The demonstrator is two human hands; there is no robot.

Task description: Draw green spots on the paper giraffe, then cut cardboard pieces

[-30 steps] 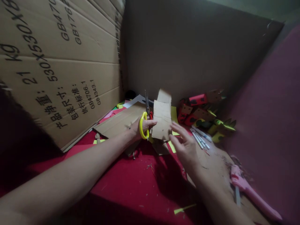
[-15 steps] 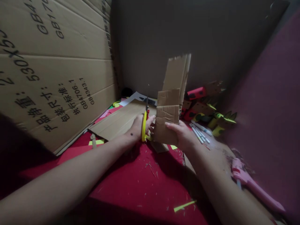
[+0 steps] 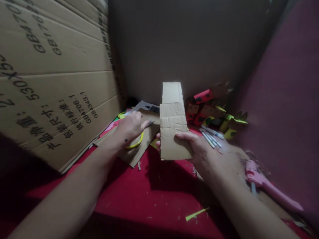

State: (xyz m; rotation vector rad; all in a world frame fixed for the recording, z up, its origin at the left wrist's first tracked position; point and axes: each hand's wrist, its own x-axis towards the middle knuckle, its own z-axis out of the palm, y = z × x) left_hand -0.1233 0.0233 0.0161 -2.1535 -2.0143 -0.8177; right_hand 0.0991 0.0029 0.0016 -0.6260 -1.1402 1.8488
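Closed around yellow-handled scissors [image 3: 136,143], my left hand [image 3: 131,127] is over a flat cardboard sheet [image 3: 143,149] at centre left. The metal blades point to the right from beside the thumb. My right hand [image 3: 196,144] grips a stack of cardboard strips [image 3: 174,132], its thumb on the front face and its fingertips showing at the left edge. The stack stands upright, with a longer strip behind a shorter creased one. A gap separates the blades from the stack.
Red and yellow paper-and-cardboard figures [image 3: 204,111] are at the back right, near several white markers [image 3: 210,137]. A pink glue gun [image 3: 259,179] lies at the right. A large printed carton [image 3: 62,79] stands left. A yellow strip [image 3: 196,214] lies on the red surface [image 3: 139,199].
My left hand has moved left with the scissors, whose blades have swung from upward to rightward. The cardboard stack has come lower and slightly left in my right hand, and the flat sheet has shifted.
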